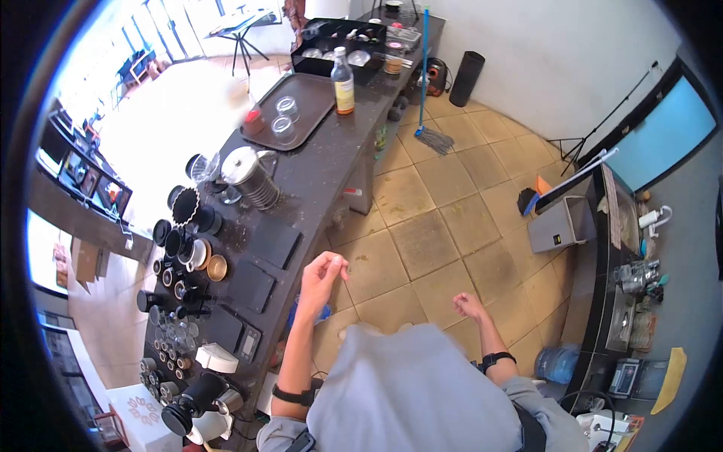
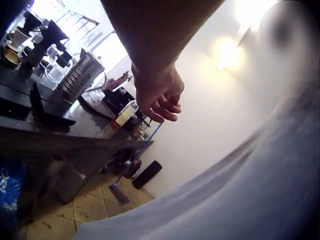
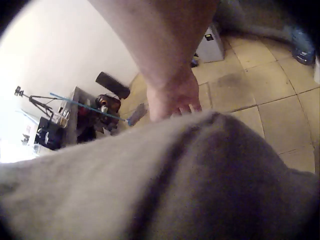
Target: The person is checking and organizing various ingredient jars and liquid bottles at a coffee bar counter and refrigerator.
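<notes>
My left hand [image 1: 322, 276] hangs in the air by the edge of the dark counter [image 1: 312, 188], its fingers loosely curled around nothing. Nearest to it are flat black scales [image 1: 275, 239] lying along the counter's edge. In the left wrist view the same hand [image 2: 159, 95] shows bent, relaxed fingers. My right hand [image 1: 468, 304] hangs over the tiled floor, also loosely curled and holding nothing. The right wrist view shows that hand [image 3: 175, 97] with its fingertips partly hidden behind grey cloth.
On the counter stand a steel French press [image 1: 252, 181], a brown tray [image 1: 312, 94] with glasses, a bottle [image 1: 343, 87], a wooden bowl [image 1: 217, 267] and several coffee drippers. A mop [image 1: 433, 139] leans at the counter's far end. A grey bin [image 1: 553, 230] stands on the right.
</notes>
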